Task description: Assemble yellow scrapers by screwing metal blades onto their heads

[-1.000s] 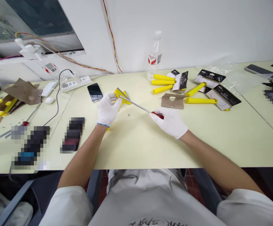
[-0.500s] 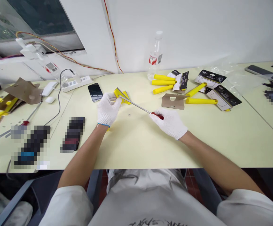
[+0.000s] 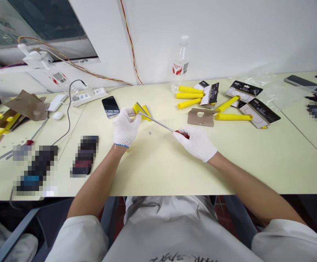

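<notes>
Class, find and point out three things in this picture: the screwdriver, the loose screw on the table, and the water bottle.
screwdriver [image 3: 158, 124], head view, middle of the metal shaft.
loose screw [image 3: 150, 133], head view, on the screw itself.
water bottle [image 3: 179, 68], head view, on the label.

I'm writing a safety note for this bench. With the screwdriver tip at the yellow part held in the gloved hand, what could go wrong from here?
1. The screwdriver tip meets the yellow part right beside the left hand; a slip could jab the glove.
2. The loose screw lies on the table between the hands and might get knocked away.
3. The right hand holds the far end of a long shaft, so the tip may wander.
</notes>
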The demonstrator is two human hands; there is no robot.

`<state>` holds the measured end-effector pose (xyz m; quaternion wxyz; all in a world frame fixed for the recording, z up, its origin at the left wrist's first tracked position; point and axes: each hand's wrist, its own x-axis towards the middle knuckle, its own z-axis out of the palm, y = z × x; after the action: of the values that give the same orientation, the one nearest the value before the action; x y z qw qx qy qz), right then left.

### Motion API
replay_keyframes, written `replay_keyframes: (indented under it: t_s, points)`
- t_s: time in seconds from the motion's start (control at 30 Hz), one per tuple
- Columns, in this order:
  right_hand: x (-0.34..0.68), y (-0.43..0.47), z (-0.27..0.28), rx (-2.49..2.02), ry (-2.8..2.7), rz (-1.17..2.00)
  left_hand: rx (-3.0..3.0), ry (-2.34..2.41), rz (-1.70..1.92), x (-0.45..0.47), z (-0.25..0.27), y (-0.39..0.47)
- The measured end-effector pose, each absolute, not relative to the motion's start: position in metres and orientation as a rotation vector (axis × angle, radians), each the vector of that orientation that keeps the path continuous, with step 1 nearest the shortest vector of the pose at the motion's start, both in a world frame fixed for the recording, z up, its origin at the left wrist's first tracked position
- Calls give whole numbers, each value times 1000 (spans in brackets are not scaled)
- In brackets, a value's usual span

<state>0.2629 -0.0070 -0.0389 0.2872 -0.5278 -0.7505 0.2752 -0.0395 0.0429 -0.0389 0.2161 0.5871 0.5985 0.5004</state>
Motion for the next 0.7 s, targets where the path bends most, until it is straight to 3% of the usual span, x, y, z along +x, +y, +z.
replay_keyframes:
  t_s: [0.23,0.47,0.7]
  points:
    - [263,-10,-31,-1409,-2012,775,1670,1770,1412,-39,-42,44]
    - [267,-11,-10,-1454,-1769,1587,1737,1742,1361,-42,-44,41]
    - [266,-13,-5,-1435,-1514,1801,1747,1682,1362,-34,-34,34]
